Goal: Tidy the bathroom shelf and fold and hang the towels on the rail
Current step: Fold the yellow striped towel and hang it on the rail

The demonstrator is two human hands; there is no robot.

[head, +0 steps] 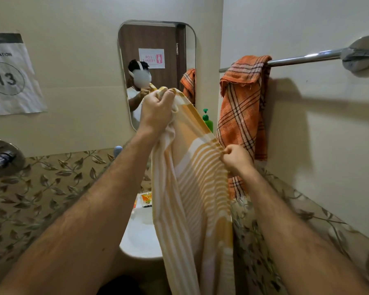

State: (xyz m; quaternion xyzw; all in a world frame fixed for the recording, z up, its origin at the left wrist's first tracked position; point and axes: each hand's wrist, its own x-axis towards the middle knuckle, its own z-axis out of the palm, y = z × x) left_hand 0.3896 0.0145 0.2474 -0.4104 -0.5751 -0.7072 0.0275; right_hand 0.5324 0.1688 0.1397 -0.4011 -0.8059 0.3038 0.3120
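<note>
Head view, nearest first: two bare forearms reach up and away from the camera, and a yellow striped towel (pixel 192 188) hangs between them, its long tail dropping past the white basin (pixel 139 241) and out of the bottom of the picture. The right hand (pixel 237 159) sits lower, right of centre, fingers curled and pinching the towel's right edge. The left hand (pixel 157 111) is higher and farther, fisted round a bunched top corner of the same cloth. Thin woven cotton by the look of it: light, limp, sure to sag and twist wherever it is not held, so I judge the best purchase is at two corners of one edge, pulled taut before any fold. Beyond the right hand, an orange plaid towel (pixel 243 107) is slung unevenly over the chrome rail (pixel 307 57) on the right wall, frayed ends dangling; it looks unfolded. A green pump bottle (pixel 207 121) stands just left of it. Farthest, on the back wall, a mirror (pixel 156 39) shows the person reflected.
</note>
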